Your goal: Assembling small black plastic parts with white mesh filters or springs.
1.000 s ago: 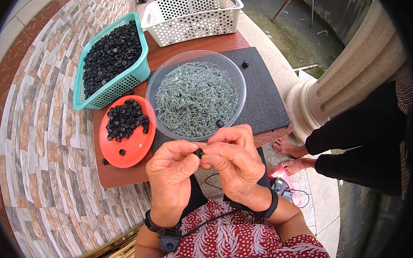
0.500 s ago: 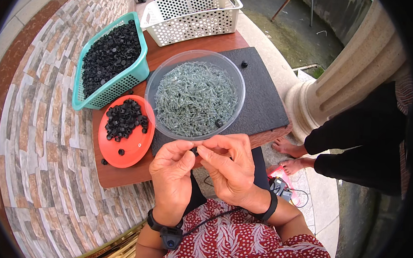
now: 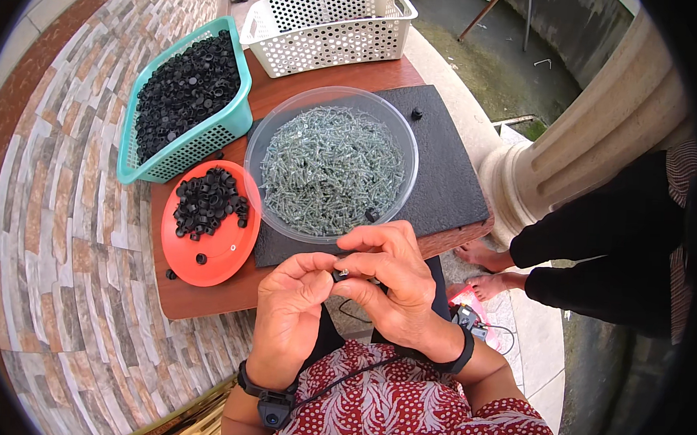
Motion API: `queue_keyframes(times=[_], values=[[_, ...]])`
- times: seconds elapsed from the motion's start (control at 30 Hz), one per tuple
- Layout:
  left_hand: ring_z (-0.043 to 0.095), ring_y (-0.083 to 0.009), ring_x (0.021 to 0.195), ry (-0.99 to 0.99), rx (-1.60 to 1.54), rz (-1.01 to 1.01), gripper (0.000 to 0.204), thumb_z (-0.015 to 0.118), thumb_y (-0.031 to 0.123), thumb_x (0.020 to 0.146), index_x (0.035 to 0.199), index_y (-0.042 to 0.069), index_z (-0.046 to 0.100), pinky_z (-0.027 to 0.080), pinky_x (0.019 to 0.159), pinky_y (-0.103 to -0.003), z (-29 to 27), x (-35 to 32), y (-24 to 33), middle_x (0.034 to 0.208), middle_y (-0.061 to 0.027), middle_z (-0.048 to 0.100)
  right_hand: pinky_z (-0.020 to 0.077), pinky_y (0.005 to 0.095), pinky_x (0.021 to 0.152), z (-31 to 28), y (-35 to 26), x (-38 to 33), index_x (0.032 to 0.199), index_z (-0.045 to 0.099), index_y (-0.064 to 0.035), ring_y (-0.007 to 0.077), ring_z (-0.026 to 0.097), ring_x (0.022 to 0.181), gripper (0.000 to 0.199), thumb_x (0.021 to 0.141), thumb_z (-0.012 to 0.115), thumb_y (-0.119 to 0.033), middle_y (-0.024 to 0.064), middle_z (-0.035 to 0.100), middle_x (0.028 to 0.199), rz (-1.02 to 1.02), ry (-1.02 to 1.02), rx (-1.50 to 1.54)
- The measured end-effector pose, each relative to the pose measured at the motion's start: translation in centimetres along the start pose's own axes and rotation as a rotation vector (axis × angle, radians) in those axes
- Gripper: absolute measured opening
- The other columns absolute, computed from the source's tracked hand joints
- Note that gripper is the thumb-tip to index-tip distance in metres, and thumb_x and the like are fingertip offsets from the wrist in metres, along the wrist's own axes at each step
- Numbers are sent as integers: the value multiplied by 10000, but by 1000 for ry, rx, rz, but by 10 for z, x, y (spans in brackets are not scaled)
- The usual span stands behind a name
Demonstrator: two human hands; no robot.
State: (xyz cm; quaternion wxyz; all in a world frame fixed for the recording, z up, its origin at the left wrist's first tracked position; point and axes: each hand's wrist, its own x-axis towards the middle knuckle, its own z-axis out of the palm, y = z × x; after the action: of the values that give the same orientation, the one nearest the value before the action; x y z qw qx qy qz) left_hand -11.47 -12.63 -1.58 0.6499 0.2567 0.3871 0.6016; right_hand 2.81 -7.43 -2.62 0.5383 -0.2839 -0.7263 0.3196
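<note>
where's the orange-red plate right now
In the head view, the orange-red plate is left of centre on the brown table, just nearer than the teal basket and left of the clear round tub.

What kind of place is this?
Probably a porch, maybe at a home: there's a big pillar, mossy ground out past the edge, and a person standing barefoot nearby.

The cap (image 3: 337,277) between the left grip (image 3: 293,293) and right grip (image 3: 396,287) is black. Beyond the grip: a clear bowl (image 3: 411,162), greenish-silver screws (image 3: 331,169), a charcoal mat (image 3: 450,164), a white basket (image 3: 333,57) with round-hole patterning. Left of it: an orange-red plate (image 3: 220,267), a turquoise basket (image 3: 211,141), a reddish-brown table (image 3: 202,300), tiling (image 3: 88,227) streaked white, grey and tan. Below it, the dark-red shirt (image 3: 402,394) carries white dots and fronds.
</note>
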Motion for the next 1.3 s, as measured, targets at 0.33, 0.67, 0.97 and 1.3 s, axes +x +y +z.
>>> queue_keyframes(times=[0.33, 0.67, 0.97, 1.3], values=[[588, -168, 887, -12, -141, -10, 218, 618, 50, 851, 1029, -58, 556, 467, 818, -287, -9, -1, -5, 963, -118, 612, 441, 337, 754, -12, -2, 4, 972, 642, -28, 238, 524, 873, 291, 702, 736, -83, 90, 607, 1005, 150, -180, 138], [488, -145, 689, 104, -119, 80, 194, 630, 132, 856, 965, -17, 570, 387, 643, -296, -36, -4, 0, 851, -102, 590, 434, 356, 639, -45, 46, 56, 771, 645, -49, 260, 516, 735, 120, 665, 687, -13, 73, 570, 747, -88, -260, -569], [498, -149, 701, 88, -153, 38, 178, 622, 118, 862, 971, -15, 573, 405, 663, -297, -31, 2, -2, 865, -116, 601, 467, 435, 677, -24, 52, 76, 650, 613, -18, 359, 596, 760, 93, 658, 671, -91, 167, 626, 682, 39, -691, -720], [507, -146, 724, 65, -160, 35, 164, 599, 122, 881, 980, -5, 567, 400, 669, -300, -18, 13, 2, 878, -110, 598, 471, 203, 677, -29, 22, 58, 959, 647, -7, 50, 575, 744, 121, 840, 623, -5, 3, 639, 838, 655, -227, 553]])
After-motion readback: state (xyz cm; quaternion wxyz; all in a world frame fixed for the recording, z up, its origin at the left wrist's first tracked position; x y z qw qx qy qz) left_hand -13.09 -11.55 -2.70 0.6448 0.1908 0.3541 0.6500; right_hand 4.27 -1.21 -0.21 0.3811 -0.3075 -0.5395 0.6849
